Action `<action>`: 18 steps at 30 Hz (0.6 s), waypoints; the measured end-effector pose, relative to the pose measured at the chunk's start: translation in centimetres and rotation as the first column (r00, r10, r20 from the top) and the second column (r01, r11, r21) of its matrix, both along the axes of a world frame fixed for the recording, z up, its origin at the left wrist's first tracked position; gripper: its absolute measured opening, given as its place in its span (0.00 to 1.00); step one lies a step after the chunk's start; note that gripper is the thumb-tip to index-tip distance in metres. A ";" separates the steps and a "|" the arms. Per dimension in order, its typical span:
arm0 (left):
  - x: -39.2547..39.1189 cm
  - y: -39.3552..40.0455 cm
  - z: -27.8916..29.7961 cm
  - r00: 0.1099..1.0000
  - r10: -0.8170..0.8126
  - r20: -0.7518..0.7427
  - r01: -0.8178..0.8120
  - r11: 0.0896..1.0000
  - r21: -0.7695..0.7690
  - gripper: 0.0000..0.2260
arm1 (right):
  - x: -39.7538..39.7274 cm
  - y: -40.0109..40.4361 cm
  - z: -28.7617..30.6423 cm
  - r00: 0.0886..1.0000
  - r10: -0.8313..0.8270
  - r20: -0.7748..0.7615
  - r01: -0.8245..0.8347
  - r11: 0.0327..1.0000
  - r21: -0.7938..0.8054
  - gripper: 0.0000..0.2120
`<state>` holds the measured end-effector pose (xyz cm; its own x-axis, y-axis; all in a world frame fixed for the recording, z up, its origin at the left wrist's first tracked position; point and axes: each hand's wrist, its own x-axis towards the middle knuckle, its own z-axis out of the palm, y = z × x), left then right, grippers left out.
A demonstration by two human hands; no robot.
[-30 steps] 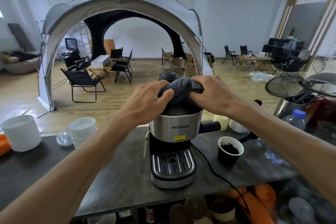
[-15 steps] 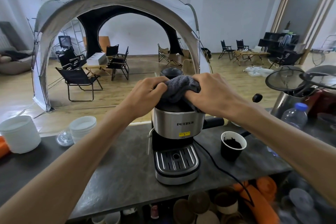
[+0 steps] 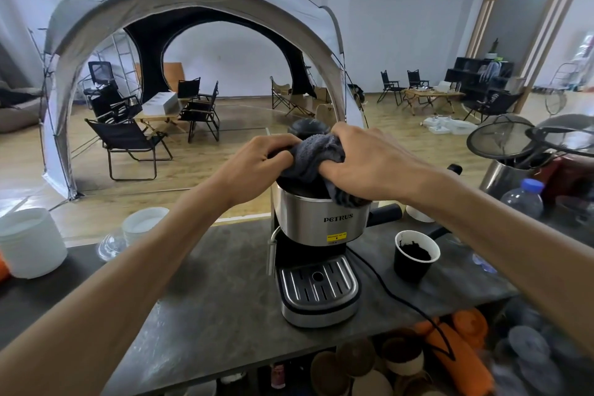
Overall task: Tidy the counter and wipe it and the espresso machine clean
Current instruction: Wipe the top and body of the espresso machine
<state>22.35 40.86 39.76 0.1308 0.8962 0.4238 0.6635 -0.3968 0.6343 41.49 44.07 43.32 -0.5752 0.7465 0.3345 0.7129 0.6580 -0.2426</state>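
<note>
A steel and black espresso machine [image 3: 318, 228] stands in the middle of the dark stone counter [image 3: 221, 299]. A grey cloth [image 3: 313, 156] lies bunched on the machine's black top. My left hand [image 3: 257, 167] grips the cloth's left side. My right hand [image 3: 366, 161] grips its right side, and a corner of the cloth hangs over the top rim below that hand. The machine's round cap shows just behind the cloth.
A black paper cup [image 3: 416, 255] with coffee grounds stands right of the machine, beside its power cord [image 3: 385, 286]. A white tub [image 3: 30, 241], stacked white cups [image 3: 141, 225] and a clear lid sit left. A water bottle [image 3: 522, 198], strainers and a steel pot stand right.
Both hands stay clamped on the cloth atop the machine. The cloth has shifted slightly right, with a corner now hanging over the rim. The view has drifted a little.
</note>
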 end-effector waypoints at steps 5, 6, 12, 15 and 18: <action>-1.3 0.1 -0.2 0.997 0.032 0.074 -0.034 0.999 0.027 0.17 | -1.6 -0.4 0.0 0.994 -0.051 -0.098 0.035 0.987 -0.155 0.18; -1.7 0.2 -0.4 0.995 0.036 0.090 -0.039 0.999 0.032 0.17 | -1.9 -0.5 -0.1 0.992 -0.055 -0.116 0.034 0.984 -0.175 0.18; -1.7 -0.1 -0.7 0.972 0.048 0.229 -0.069 0.994 0.085 0.15 | -2.4 -0.2 -0.3 0.966 -0.075 -0.248 -0.006 0.951 -0.310 0.17; -1.4 -0.4 0.1 0.948 0.085 0.305 -0.130 0.983 0.130 0.10 | -1.9 0.5 -0.5 0.881 -0.105 -0.461 -0.137 0.876 -0.462 0.11; -1.5 -1.3 1.8 0.924 0.105 0.369 -0.186 0.964 0.190 0.11 | -1.1 1.0 -0.2 0.789 -0.165 -0.592 -0.254 0.789 -0.559 0.12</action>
<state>20.85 39.59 41.53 -0.1878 0.7745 0.6041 0.4736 -0.4674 0.7465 40.43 45.04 43.12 -0.4561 0.8821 0.1174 0.2599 0.2582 -0.9305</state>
